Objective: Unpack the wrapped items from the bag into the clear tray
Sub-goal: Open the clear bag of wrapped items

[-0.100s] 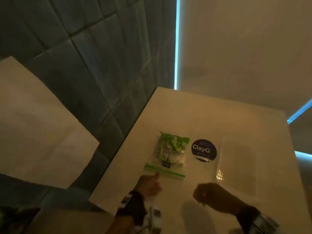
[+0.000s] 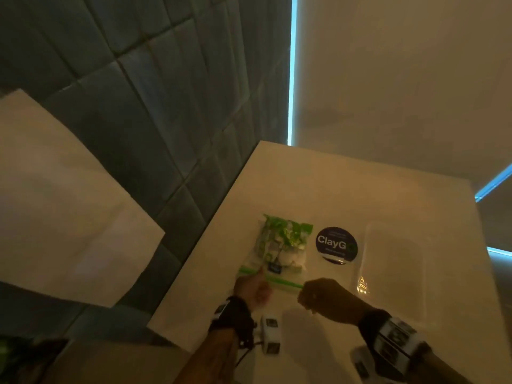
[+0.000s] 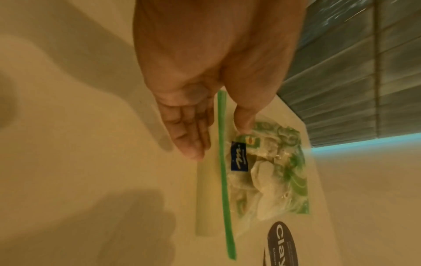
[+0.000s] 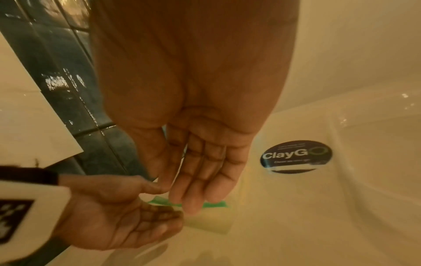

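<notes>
Head view, lower centre: a clear zip-seal plastic bag with a green closure strip [image 2: 273,252], packed with green-and-white wrapped items [image 2: 279,239], lies flat on the pale cream table [image 2: 318,184] with its sealed mouth turned toward the person, presumably so both hands can reach the seal. The left hand [image 2: 250,288] sits at the left end of the strip; in the left wrist view its fingers [image 3: 189,136] are extended on one side of the strip and its thumb [image 3: 244,118] rests on the bag on the other side, a bracketing pose that looks meant to steady the mouth; a firm pinch cannot be confirmed. The right hand [image 2: 321,296] is at the strip's right end, fingers straight and together, tips at the green band in the right wrist view, gripping nothing visible. The two hands lie close, almost meeting. A round black "ClayGo" sticker [image 2: 336,245] lies between the bag and the clear shallow plastic tray [image 2: 368,273] at centre right, set near for short transfers. The bag appears unopened; nothing shows in the tray.
</notes>
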`<move>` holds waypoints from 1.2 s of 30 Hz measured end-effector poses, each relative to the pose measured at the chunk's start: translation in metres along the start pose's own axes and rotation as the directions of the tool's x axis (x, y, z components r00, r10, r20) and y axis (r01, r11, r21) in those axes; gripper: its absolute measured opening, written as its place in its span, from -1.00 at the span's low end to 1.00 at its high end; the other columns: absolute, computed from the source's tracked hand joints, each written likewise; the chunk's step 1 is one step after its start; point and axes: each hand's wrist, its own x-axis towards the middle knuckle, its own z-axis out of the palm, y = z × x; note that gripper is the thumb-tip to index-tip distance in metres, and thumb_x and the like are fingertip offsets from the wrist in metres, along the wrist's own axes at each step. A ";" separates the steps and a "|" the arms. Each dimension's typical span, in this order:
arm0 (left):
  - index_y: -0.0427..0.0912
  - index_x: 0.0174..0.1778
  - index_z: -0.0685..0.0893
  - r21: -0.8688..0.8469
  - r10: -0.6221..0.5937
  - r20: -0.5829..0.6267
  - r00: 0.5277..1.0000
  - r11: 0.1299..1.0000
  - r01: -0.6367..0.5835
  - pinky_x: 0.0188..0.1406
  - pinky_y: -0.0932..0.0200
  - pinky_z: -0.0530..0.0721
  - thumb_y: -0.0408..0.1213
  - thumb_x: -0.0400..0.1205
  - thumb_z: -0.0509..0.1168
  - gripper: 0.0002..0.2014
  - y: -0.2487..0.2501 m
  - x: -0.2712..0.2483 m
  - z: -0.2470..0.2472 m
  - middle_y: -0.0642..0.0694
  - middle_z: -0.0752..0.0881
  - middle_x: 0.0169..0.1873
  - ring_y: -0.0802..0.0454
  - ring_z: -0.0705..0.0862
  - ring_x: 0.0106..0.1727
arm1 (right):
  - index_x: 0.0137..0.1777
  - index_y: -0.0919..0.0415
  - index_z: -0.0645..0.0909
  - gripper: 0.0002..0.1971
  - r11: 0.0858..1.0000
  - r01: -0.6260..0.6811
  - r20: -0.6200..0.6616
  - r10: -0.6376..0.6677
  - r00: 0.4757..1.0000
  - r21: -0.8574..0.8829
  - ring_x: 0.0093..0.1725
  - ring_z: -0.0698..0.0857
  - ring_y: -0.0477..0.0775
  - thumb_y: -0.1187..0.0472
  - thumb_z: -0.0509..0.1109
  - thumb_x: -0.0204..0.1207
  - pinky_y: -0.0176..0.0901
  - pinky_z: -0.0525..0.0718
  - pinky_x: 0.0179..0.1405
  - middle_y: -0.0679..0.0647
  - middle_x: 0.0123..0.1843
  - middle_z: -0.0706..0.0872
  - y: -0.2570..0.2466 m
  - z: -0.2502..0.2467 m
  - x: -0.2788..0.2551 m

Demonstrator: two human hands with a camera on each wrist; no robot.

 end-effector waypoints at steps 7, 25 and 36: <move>-0.40 0.03 0.69 0.043 0.286 -0.070 0.956 0.958 -0.284 -0.40 0.11 0.67 -0.42 0.58 0.38 -0.84 0.010 -0.012 0.025 -0.30 0.73 -0.30 -0.14 0.69 -0.36 | 0.25 0.10 0.59 -0.74 0.991 -0.064 -0.211 0.038 0.977 -0.118 0.24 0.57 0.10 0.17 0.35 0.57 -0.02 0.59 0.22 0.05 0.26 0.59 -0.036 -0.006 0.046; -0.24 0.04 0.71 0.213 0.512 0.296 0.806 0.787 -0.578 -0.10 0.09 0.78 -0.43 0.55 0.42 -0.84 0.037 -0.079 0.043 -0.25 0.79 -0.03 -0.10 0.79 -0.01 | -0.19 0.22 0.69 -0.96 0.970 0.225 -0.553 -0.138 0.821 0.092 -0.20 0.67 -0.21 0.31 0.48 0.49 -0.38 0.67 -0.23 -0.16 -0.23 0.67 -0.037 -0.019 0.037; -0.32 0.01 0.74 0.210 0.461 0.322 0.827 0.817 -0.537 -0.02 0.04 0.79 -0.38 0.61 0.34 -0.87 0.028 -0.086 0.049 -0.23 0.81 -0.07 -0.11 0.81 -0.04 | -0.13 0.09 0.72 -0.95 0.912 0.203 -0.548 0.028 0.836 0.356 -0.29 0.75 -0.16 0.14 0.49 0.50 -0.35 0.72 -0.25 -0.03 -0.25 0.78 -0.042 -0.017 0.032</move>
